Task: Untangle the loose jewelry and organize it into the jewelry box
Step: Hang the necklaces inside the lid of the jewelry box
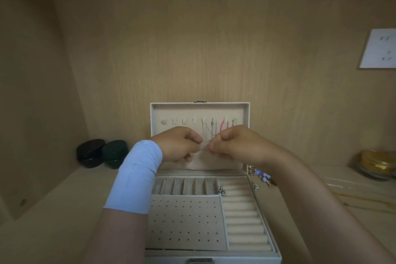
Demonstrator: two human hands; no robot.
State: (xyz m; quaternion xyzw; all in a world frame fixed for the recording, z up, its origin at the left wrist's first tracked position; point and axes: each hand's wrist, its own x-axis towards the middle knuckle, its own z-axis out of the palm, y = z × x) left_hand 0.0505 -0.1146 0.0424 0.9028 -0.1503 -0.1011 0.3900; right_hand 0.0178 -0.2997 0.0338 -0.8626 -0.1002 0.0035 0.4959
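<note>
Closest to me, the jewelry box [184, 221] is sitting open on the surface. Above it I am pinching a thin chain [203, 149] between my left hand [179, 144] and right hand [232, 146], both curled on it; I am judging that slow, gentle teasing suits it best. Two dark round cases [91, 153] are standing off left; loose jewelry [262, 177] is lying just right of the box, partly hidden by my right forearm.
</note>
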